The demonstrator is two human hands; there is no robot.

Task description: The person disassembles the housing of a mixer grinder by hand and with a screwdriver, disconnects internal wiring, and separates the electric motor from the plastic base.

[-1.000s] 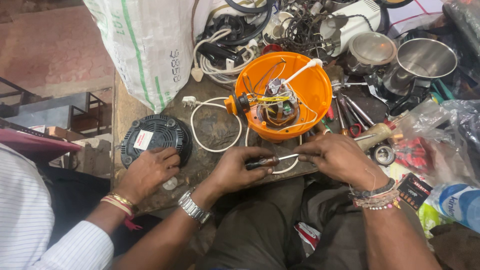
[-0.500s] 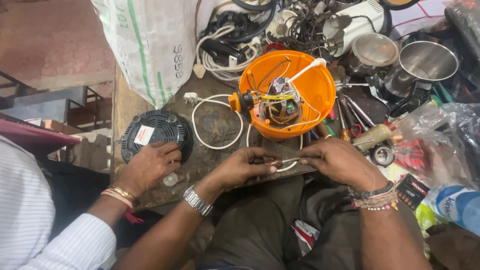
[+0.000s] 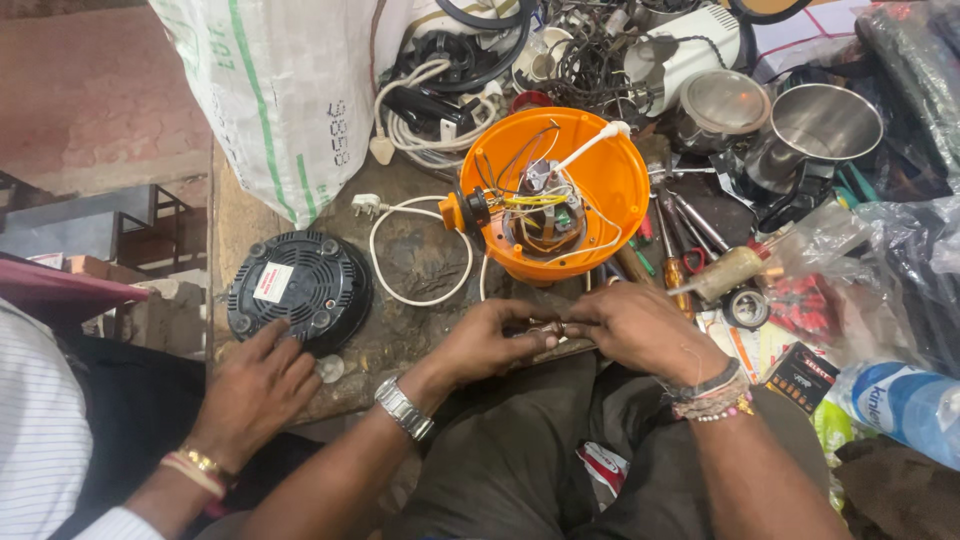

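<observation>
While both hands pinch-grip white cord end, cord lies left-right.

Soft, even daylight falls on my bench, with no hard shadows, only dim patches under my forearms and lap. The steel cup shows a mild sheen. The centre looks sharp; the edges bend and smear slightly, and my left hand is faintly blurred.
</observation>
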